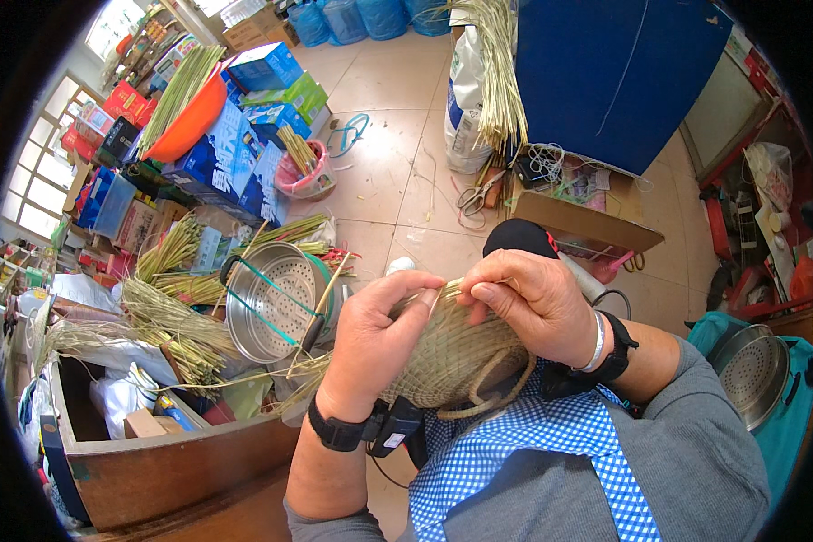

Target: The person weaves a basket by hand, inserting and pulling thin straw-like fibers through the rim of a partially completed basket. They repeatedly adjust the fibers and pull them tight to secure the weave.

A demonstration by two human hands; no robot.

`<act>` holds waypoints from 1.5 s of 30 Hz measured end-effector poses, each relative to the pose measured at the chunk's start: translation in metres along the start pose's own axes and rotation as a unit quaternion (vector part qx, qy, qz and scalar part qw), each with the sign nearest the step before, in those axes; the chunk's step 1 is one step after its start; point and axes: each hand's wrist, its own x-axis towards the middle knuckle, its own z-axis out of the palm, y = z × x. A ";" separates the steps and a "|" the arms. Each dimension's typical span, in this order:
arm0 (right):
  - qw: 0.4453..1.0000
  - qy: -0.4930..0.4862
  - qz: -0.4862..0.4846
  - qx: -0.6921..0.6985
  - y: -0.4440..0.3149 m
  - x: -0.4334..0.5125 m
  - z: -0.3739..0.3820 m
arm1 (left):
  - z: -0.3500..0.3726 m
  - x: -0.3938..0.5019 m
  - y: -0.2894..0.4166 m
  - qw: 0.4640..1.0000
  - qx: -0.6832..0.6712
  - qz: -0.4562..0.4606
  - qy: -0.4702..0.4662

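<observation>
A woven straw bag (440, 356) rests in my lap, with a braided loop handle (517, 391) towards my body. My left hand (379, 328) pinches a thin straw strand (435, 298) between thumb and forefinger at the bag's far edge. Right beside it, my right hand (538, 305) grips the pale straw ends (452, 288) at that same edge. Fingertips of both hands almost meet there. The right fingers hide part of the weave, and whether they hold one strand or several is not visible. A checked blue apron (508, 467) lies beneath the bag.
Left of me, a steel steamer pot (261, 308) stands among straw bundles (176, 325), above an open wooden drawer (176, 444). Scissors (477, 195) lie on the tiled floor ahead, near a cardboard box (582, 220). Another perforated steel pan (752, 379) sits at right.
</observation>
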 end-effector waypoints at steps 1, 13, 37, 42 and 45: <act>1.000 -0.001 0.007 0.001 0.000 0.000 -0.001 | 0.001 0.000 0.000 1.000 0.000 0.003 0.002; 1.000 -0.007 0.010 -0.012 -0.006 0.003 -0.002 | 0.001 0.000 0.001 1.000 0.018 0.005 0.002; 0.961 -0.079 -0.107 -0.242 -0.022 0.021 -0.004 | 0.010 -0.008 0.006 0.970 0.168 0.165 0.056; 0.964 -0.137 -0.023 -0.227 -0.028 0.047 -0.037 | 0.013 -0.021 0.018 0.952 0.210 0.217 0.046; 0.885 -0.410 0.212 -0.064 -0.009 0.064 -0.040 | 0.019 -0.028 0.028 0.932 0.243 0.268 0.024</act>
